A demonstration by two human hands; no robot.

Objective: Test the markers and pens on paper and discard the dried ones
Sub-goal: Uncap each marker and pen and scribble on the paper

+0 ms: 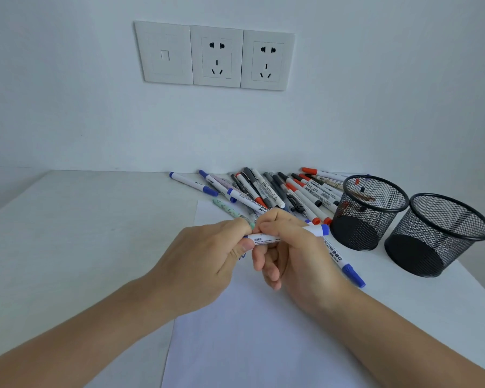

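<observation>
Marker in hand: a white marker (pixel 263 238) with a blue end is held level above the sheet of paper (pixel 249 345), just in front of the pile.
Left hand: the left hand (pixel 205 256) pinches the marker's left end between thumb and fingers.
Right hand: the right hand (pixel 300 256) has its fingers curled round the barrel.
Second marker: a blue-capped marker (pixel 343 261) lies on the table (pixel 67 233) just beside the right hand.
Pile: red, blue and black markers and pens (pixel 277 191) lie heaped against the wall.
Cups: two black mesh cups (pixel 370 214) (pixel 437 236) stand side by side to the right of the pile.
Wall: a row of sockets (pixel 216 56) is mounted above the table.
</observation>
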